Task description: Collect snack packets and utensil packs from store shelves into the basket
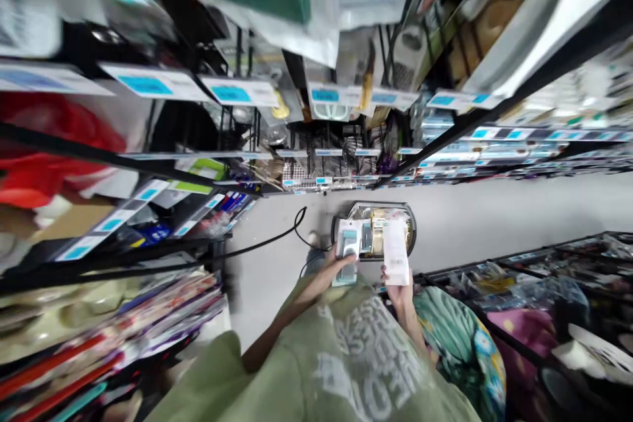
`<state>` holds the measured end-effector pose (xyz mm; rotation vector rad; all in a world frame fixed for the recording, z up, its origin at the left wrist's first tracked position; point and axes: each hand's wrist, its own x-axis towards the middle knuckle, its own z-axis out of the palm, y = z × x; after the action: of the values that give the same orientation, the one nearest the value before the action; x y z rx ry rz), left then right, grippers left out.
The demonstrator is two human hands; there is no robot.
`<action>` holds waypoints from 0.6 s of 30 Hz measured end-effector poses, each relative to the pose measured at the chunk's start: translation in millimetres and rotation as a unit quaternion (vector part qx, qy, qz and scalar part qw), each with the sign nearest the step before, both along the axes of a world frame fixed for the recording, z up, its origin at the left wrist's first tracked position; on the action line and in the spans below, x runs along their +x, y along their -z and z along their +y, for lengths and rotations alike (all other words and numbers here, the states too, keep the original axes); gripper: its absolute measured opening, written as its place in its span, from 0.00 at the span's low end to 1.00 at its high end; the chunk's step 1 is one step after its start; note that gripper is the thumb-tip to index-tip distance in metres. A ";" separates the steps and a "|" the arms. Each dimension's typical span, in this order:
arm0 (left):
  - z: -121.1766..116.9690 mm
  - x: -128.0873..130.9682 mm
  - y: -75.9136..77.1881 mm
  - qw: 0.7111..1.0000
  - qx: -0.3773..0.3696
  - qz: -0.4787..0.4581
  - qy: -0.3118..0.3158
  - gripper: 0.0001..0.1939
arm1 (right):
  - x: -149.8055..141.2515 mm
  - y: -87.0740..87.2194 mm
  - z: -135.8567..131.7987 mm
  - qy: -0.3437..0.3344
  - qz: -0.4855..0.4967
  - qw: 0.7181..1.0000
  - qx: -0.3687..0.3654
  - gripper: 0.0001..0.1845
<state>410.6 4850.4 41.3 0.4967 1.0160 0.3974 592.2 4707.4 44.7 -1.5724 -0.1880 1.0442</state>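
Note:
Low in front of my body, my left hand [345,264] grips a pale package with a blue-green item [349,239] in it, the thumb lying across its front. My right hand [394,291] holds a long white package [395,250] upright by its lower end, mostly blank with some faint small print. Both packages are side by side, a short gap between them. Behind them on the floor stands a dark-rimmed shopping basket [413,224] with several packaged goods inside, partly hidden by the packages.
Tall shelves with price labels [326,93] and hanging goods rise ahead and to the left. Another rack [514,290] runs along the right. A black cable [267,246] crosses the pale floor [475,208]. A green floral cloth [445,330] is close by my right arm.

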 end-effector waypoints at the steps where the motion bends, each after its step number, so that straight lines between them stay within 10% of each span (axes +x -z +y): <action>1: 5.0 -0.6 -11.9 1.000 0.006 -0.011 0.009 0.30 | -4.1 -15.9 5.0 0.006 0.008 0.999 0.038 0.33; 12: 47.1 -5.9 -74.8 0.993 0.079 -0.086 -0.018 0.38 | -28.1 -100.8 76.9 -0.053 0.052 0.962 0.263 0.29; 18: 40.5 -13.1 -75.8 0.991 0.045 -0.114 -0.048 0.36 | -38.2 -119.1 94.9 0.071 -0.246 0.953 0.160 0.21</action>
<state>397.5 4890.9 117.1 0.4735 0.8053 0.5751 554.0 4802.3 163.7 -1.4945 -0.5486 0.4655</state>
